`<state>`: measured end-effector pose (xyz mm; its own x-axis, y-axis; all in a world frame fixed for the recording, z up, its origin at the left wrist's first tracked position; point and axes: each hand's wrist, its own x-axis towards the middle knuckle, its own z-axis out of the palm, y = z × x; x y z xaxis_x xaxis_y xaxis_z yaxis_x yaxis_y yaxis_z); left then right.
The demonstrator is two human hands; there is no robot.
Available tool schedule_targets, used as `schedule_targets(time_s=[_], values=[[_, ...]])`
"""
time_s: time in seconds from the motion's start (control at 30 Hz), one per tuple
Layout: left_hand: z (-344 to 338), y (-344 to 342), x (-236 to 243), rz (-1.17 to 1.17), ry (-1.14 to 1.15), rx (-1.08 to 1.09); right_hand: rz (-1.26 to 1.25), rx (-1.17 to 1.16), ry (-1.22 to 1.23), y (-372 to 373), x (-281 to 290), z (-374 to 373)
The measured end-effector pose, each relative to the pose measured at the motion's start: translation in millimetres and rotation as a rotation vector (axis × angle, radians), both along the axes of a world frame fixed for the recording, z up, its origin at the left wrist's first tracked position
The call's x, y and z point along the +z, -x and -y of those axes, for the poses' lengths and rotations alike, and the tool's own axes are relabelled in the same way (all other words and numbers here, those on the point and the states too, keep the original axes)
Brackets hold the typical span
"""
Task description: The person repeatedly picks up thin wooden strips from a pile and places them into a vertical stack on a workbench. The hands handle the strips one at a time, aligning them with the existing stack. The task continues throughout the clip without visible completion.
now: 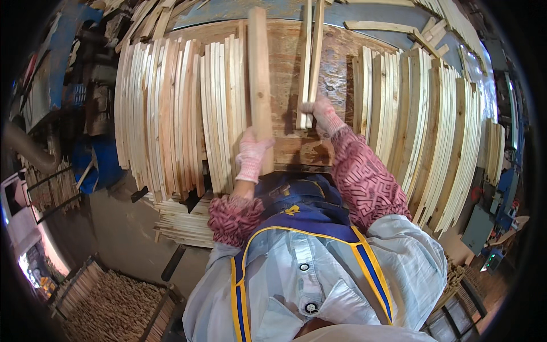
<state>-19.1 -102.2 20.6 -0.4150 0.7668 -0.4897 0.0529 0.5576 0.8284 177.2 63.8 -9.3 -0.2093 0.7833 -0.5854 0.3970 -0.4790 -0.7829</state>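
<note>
My left hand (253, 153), in a pale pink knit glove, is closed round the near end of a wide wooden board (260, 80) that points away from me. In my right hand (323, 115), gloved the same way, are the near ends of two narrow wooden strips (309, 62) lying side by side. Between the hands shows the worn brown plywood tabletop (285, 68). Left of my left hand stands a row of upright-edged strips (219, 102); another row of strips (416, 125) lies to the right of my right hand.
Further left is a wider stack of strips (154, 108), with more strips (182, 222) lower down beside it. Loose offcuts (433, 34) lie at the far right. A blue drum (97, 162) stands at the left, and a crate of many stick ends (111, 305) sits at lower left.
</note>
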Motion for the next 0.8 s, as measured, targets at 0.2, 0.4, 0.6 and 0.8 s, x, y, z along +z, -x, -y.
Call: schedule_targets(time_s=[0.2,0.4,0.6,0.8], values=[[47,76,7,-0.562,0.235,-0.032,0.094,0.428,0.099,61,23,118],[85,108,-50,-0.461,0.149,0.007,0.317,1.054,0.019,104,22,83],[80,75,-32,-0.735,0.363,-0.072,0.581,0.279,-0.413,55,48,-136],[15,68,27,-0.710,0.643,-0.019,1.203,0.385,-0.933,-12,-1,-311]])
